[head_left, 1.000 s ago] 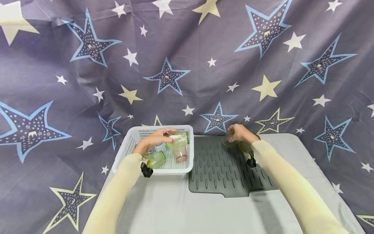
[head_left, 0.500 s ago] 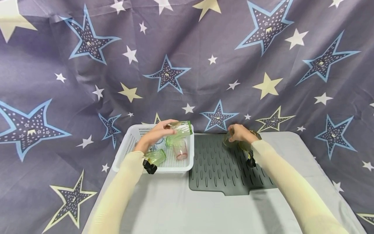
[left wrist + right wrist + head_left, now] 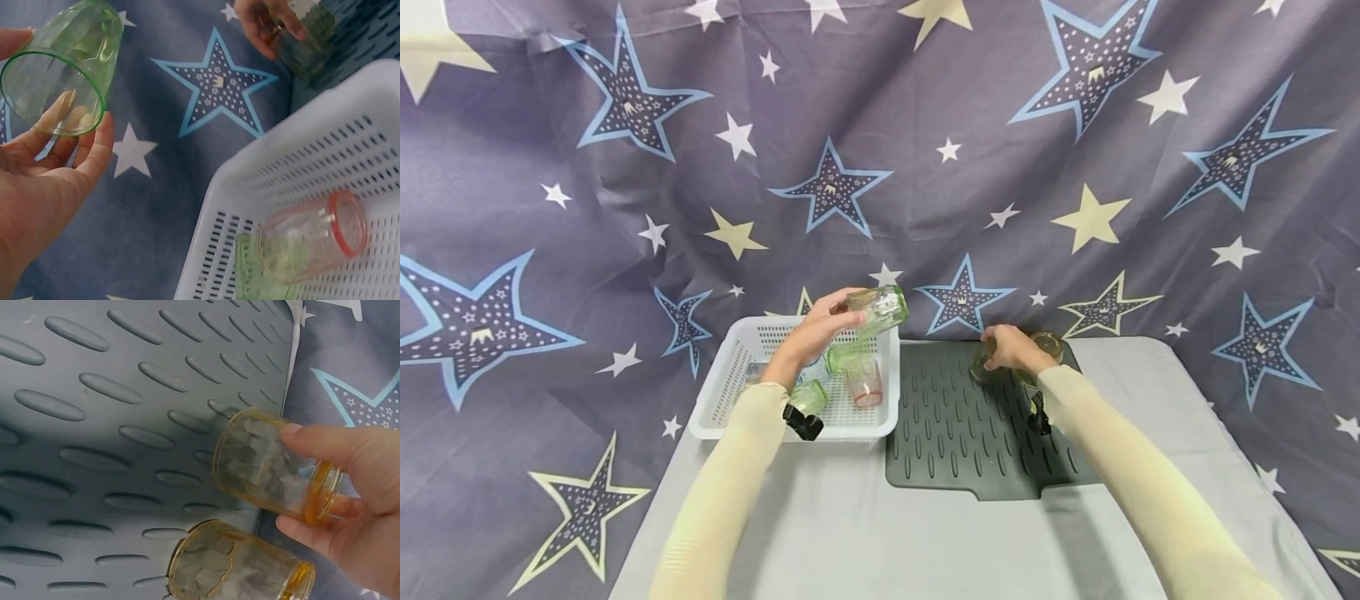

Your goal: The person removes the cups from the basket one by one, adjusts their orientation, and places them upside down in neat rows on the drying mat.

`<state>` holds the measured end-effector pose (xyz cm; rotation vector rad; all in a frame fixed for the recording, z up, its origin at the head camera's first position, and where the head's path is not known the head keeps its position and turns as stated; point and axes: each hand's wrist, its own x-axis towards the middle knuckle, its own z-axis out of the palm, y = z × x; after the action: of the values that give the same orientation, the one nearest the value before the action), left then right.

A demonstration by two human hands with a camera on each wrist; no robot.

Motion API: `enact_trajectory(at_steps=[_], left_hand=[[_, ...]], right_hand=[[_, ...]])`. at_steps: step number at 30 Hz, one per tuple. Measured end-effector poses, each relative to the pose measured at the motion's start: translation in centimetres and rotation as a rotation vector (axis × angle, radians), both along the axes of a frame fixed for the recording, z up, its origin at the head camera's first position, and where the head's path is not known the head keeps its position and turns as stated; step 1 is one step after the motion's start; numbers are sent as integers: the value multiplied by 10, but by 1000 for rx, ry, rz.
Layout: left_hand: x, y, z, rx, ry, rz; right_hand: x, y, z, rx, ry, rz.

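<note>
In the head view my left hand [image 3: 820, 329] holds a green drinking glass [image 3: 883, 308], tilted sideways above the far right part of the white basket [image 3: 891, 417]. In the left wrist view the thumb and fingers grip that green glass [image 3: 69, 75], its open rim facing the camera. My right hand [image 3: 1015, 348] pinches an amber drinking glass [image 3: 262, 462] by its base end. This amber glass is upside down, its rim at the dark ribbed mat [image 3: 955, 433]. A second amber glass [image 3: 231, 565] stands upside down on the mat close beside it.
Inside the basket lie a pink-rimmed glass [image 3: 863, 383], a green glass [image 3: 808, 398], another green glass [image 3: 844, 357] and bluish ones partly hidden by my left arm. A star-patterned curtain [image 3: 955, 200] hangs behind the light table [image 3: 910, 550].
My left hand has lifted the green glass out of the basket, up and to the right. My right hand has stayed nearly in place, holding its amber glass at the mat.
</note>
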<state>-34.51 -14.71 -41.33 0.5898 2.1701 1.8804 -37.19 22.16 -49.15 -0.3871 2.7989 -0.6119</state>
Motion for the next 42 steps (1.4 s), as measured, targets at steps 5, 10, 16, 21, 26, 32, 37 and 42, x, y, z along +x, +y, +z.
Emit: enact_trajectory(at_steps=[5,10,16,21,26,32,37,42], left_hand=[[0,8,3,83,-24,-13],[0,14,3,140,-49,-11],[2,20,2,148,-45,2],[1,25,2,136,-38,-20],[2,29,4,154,-35,-27],[3,35,6,178,-39,-55],[4,38,6,177,-30,-81],[6,38,6,177,-43,-79]], right_hand=[[1,0,-3,11,0,0],[3,-1,-9,19,2,11],[5,-6,-17,-12,7,6],[5,-10,-23,-2,33,10],[9,-13,-17,-7,42,7],[6,-5,-17,-25,29,26],[8,-2,-15,-63,-8,-8],[7,2,-10,-113,11,6]])
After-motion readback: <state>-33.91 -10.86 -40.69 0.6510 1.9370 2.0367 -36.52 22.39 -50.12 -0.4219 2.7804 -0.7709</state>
